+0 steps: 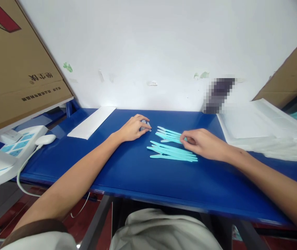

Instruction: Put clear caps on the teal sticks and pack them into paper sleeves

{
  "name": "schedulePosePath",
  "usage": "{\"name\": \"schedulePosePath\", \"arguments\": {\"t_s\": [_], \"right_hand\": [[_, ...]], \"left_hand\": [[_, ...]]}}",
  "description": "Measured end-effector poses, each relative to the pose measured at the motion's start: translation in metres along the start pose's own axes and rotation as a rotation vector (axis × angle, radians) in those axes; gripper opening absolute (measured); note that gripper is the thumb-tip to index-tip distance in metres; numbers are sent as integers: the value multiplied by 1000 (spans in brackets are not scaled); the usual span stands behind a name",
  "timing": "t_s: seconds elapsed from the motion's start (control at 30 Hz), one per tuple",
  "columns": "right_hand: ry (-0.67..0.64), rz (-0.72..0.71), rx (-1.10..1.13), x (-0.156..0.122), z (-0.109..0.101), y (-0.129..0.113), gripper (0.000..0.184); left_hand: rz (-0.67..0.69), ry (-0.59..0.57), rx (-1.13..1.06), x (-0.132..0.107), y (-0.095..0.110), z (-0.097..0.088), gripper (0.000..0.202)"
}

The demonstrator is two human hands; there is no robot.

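Observation:
My left hand [135, 127] is over the blue tabletop, its fingers curled around small translucent plastic pieces [143, 122]. Their exact shape is partly hidden by the fingers. To the right, my right hand [202, 142] is closed in a pinch at the right ends of the upper group of slim turquoise plastic sticks [170, 133], several of which have pale, whitish tips on the left. How many it grips is hidden. Just below lies a second fanned group of turquoise sticks [173, 152], flat and pointing left to right, apart from my left hand.
A white flat strip [92, 123] lies on the left of the blue table [148, 182]. White power strips [15, 154] with a charger and cable [45, 139] stand at the left edge. Stacked translucent bags [271, 135] lie at right. A cardboard box [20, 66] leans at left; a white wall [148, 45] stands behind.

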State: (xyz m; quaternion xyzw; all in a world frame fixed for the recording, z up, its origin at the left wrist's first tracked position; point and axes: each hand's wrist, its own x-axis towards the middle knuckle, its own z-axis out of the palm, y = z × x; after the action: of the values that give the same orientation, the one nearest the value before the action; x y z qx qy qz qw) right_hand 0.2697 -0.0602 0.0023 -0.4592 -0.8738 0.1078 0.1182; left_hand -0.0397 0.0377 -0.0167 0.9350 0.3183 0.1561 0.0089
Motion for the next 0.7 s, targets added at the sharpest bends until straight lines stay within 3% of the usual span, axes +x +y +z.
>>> {"name": "schedulePosePath", "arguments": {"t_s": [0.13, 0.27, 0.33, 0.43, 0.57, 0.7], "right_hand": [[182, 29, -22, 2, 1, 7, 28], [249, 145, 56, 2, 0, 10, 29], [273, 198, 108, 3, 0, 9, 26], [319, 254, 147, 3, 0, 8, 24], [337, 262, 145, 4, 0, 6, 24], [337, 215, 125, 2, 1, 4, 25]], "left_hand": [[25, 34, -46, 1, 3, -1, 25], [68, 79, -77, 2, 7, 2, 20], [72, 165, -82, 3, 11, 3, 21], [11, 395, -154, 5, 22, 3, 32], [-124, 560, -426, 9, 40, 2, 35], [-258, 510, -850, 13, 47, 7, 34]]}}
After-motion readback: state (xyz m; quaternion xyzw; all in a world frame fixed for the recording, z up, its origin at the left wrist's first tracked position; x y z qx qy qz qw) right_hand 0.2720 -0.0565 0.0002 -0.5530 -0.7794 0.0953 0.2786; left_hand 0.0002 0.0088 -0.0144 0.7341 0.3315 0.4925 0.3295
